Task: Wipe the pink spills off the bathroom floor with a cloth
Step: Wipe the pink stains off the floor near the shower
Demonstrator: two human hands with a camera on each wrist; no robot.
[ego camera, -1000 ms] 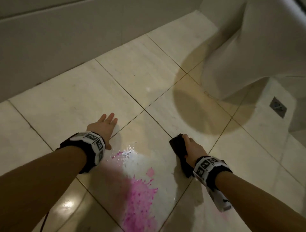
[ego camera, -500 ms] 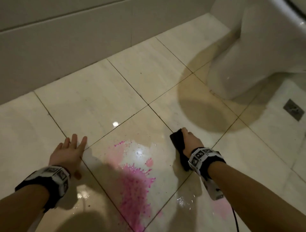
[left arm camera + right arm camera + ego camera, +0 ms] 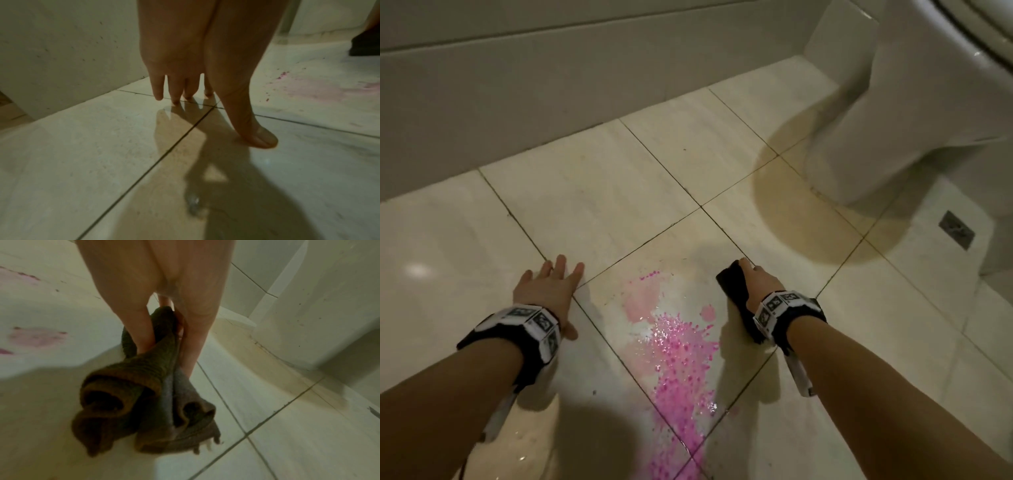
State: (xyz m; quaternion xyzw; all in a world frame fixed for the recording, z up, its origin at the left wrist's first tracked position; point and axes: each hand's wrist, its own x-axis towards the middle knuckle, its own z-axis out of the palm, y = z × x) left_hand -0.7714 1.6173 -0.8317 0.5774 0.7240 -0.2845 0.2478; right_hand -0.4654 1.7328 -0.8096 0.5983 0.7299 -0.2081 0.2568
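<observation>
— Where was the cloth when we looked?

— We saw it in the right hand, bunched, with the fingers curled around it. It hung just above the floor, a little to the right of the pink spill.

— And the spill?

— It lay on the tile between our two arms, thick and bright near us, pale and smeared farther away.

— What did the left hand do?

— We kept it flat, fingers straight and slightly spread, the tips touching the floor just left of the spill. The toilet stood well apart, beyond the right hand.
</observation>
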